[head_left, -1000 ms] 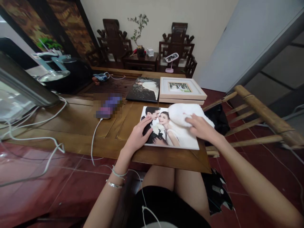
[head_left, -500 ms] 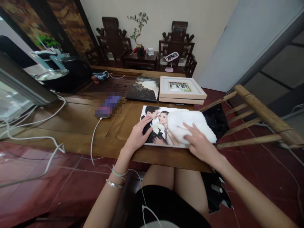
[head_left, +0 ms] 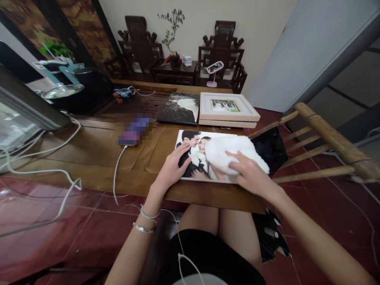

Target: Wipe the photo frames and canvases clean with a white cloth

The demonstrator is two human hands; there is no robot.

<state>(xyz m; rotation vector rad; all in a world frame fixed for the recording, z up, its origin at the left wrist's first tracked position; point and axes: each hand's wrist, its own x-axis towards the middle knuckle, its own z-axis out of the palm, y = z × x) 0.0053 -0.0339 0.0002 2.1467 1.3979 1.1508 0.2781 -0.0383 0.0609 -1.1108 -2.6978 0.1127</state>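
Note:
A wedding photo print (head_left: 194, 152) lies flat at the near edge of a low wooden table (head_left: 89, 150). My left hand (head_left: 171, 171) rests on its near left part, fingers stretched flat, holding it down. My right hand (head_left: 248, 174) presses a fluffy white cloth (head_left: 230, 152) onto the right half of the print, fingers curled over the cloth. The cloth hides the print's right side.
Behind the print lie a dark photo album (head_left: 179, 109) and a white framed picture (head_left: 227, 111). A pixelated device (head_left: 133, 130) with a white cable sits to the left. A bamboo chair (head_left: 320, 146) and a black bag (head_left: 270, 148) are at right. Cables cross the red floor.
My right hand dragged the white cloth from the print's far right corner toward me, then left across the picture. My left hand stayed put. The view tilted slightly down.

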